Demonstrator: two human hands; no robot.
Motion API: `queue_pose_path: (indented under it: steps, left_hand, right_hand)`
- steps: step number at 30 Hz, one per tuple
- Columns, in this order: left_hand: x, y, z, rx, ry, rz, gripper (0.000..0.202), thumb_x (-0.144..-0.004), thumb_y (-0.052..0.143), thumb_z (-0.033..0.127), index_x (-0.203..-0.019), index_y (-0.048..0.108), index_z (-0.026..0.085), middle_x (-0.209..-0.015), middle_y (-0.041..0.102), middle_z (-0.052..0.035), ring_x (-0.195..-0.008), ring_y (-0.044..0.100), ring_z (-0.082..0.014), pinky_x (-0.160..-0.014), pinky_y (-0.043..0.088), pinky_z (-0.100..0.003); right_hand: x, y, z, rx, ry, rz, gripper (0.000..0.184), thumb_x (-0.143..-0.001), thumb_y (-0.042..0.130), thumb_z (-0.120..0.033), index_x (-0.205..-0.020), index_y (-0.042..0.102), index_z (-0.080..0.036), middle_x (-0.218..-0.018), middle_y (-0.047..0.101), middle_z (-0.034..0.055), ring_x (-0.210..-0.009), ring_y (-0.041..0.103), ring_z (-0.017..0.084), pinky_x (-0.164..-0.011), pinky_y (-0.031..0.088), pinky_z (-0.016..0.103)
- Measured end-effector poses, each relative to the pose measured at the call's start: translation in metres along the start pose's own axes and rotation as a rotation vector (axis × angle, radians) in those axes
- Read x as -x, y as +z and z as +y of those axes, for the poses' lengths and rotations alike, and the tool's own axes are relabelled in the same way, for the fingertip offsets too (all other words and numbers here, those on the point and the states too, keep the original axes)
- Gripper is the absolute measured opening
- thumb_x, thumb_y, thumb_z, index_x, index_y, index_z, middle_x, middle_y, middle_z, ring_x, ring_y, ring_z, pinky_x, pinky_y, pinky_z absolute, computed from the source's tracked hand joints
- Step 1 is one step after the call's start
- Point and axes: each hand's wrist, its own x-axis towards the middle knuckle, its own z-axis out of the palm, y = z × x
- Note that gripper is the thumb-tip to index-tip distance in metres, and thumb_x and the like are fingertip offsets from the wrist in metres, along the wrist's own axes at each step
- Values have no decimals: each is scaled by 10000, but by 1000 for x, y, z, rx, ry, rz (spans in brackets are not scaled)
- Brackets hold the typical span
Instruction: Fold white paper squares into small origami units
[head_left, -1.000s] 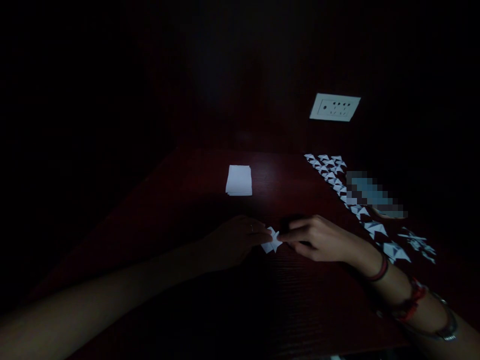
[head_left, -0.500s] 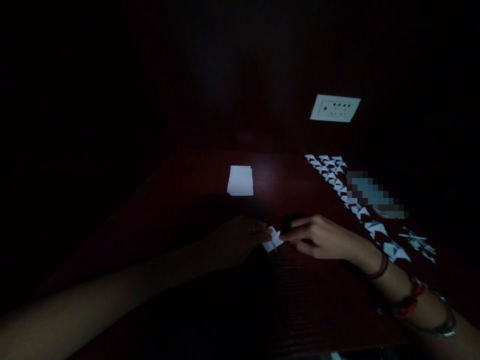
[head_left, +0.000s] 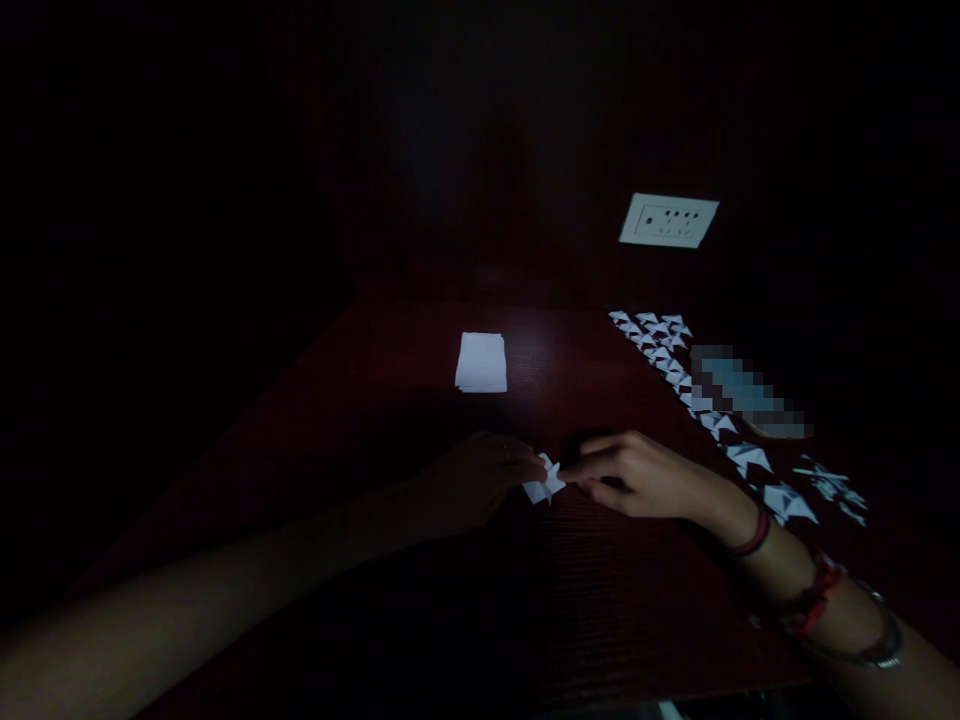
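A small white folded paper (head_left: 553, 484) with pointed flaps lies low over the dark red table, between both hands. My left hand (head_left: 480, 482) is closed on its left side; the fingertips are on the paper, and the thumb is hard to make out in the shadow. From the right, my right hand (head_left: 637, 475) pinches the paper's right edge at the fingertips, with its other fingers curled under. Beyond the hands lies a stack of white paper sheets (head_left: 481, 362).
Several folded white paper shapes (head_left: 748, 459) run in rows along the table's right side. Beside them are a blurred-out bluish object (head_left: 742, 388) and a small heap of white paper strips (head_left: 831, 484). A white socket plate (head_left: 669, 220) is on the back wall. The surroundings are very dark.
Both hands stay at the folded paper with barely any movement; its flaps sit at a slightly different angle. The view has shifted a little.
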Motion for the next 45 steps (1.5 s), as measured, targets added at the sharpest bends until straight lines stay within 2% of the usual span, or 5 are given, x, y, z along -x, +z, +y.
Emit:
queue_pose_path:
  steps: [5, 16, 21, 33, 45]
  left_hand:
    - [-1, -2, 2, 19, -42, -11, 374, -782, 368, 59, -1112, 454, 214, -1156, 515, -11, -1076, 438, -151, -909, 350, -352]
    - [1, -1, 2, 43, -66, 3, 482, -690, 379, -12, -1119, 430, 200, -1167, 499, -21, -1076, 429, -157, -909, 352, -365]
    - [-1, -1, 1, 42, -29, -3, 403, -734, 379, 9, -1071, 468, 211, -1154, 513, -18, -1079, 435, -158, -903, 363, -358]
    - [2, 0, -1, -33, 84, -22, 438, -785, 402, 32, -1160, 432, 255, -1160, 502, -12, -1140, 371, -176, -944, 339, -377]
    - [2, -2, -2, 27, 68, 2, 435, -806, 377, 31, -1171, 435, 259, -1153, 508, -16, -1127, 392, -155, -940, 352, -366]
  right_hand:
    - [0, 0, 0, -18, -1, 7, 269, -799, 429, -170, -999, 607, -200, -786, 539, 23, -651, 488, 104, -603, 350, 222]
    - [1, 0, 0, -35, -8, 6, 319, -797, 433, -149, -1072, 572, -228, -816, 556, 26, -691, 510, 113, -635, 364, 232]
    - [1, -1, 0, 3, -6, -1, 291, -796, 435, -157, -1033, 592, -216, -796, 549, 23, -663, 504, 109, -606, 356, 223]
    - [1, 0, 1, 1, -15, 3, 299, -794, 436, -148, -1043, 584, -218, -770, 538, 14, -649, 496, 106, -603, 358, 226]
    - [0, 0, -2, 53, -34, 19, 297, -797, 426, -158, -1044, 583, -208, -748, 526, 18, -609, 471, 100, -570, 338, 220]
